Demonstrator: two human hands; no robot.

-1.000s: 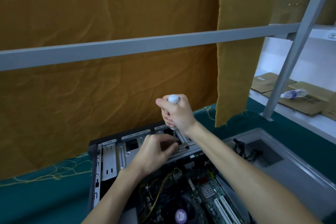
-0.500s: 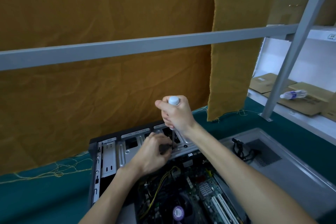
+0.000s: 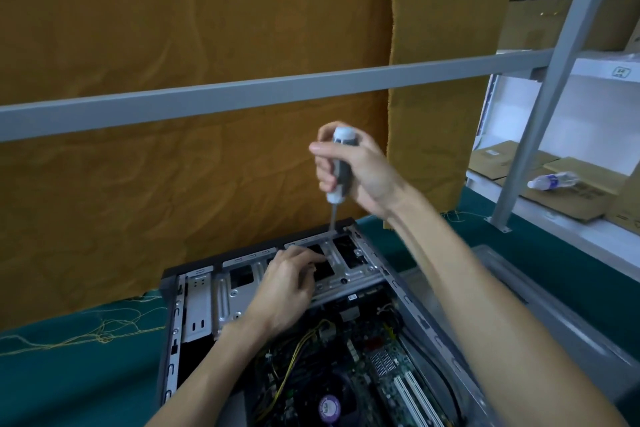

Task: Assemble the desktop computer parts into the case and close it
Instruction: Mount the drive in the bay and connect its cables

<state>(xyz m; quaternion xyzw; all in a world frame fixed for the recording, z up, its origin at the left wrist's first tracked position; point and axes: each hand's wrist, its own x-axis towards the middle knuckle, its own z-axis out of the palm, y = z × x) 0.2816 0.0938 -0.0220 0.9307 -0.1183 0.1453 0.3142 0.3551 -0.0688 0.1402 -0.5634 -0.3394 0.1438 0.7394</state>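
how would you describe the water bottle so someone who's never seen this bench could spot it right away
Start at the slanted grey metal post on the right and look just past it to the white shelf behind the green bench. The plastic water bottle lies on its side there, on top of flattened cardboard. It is the only clear, rounded thing among flat brown sheets, with a blue label.
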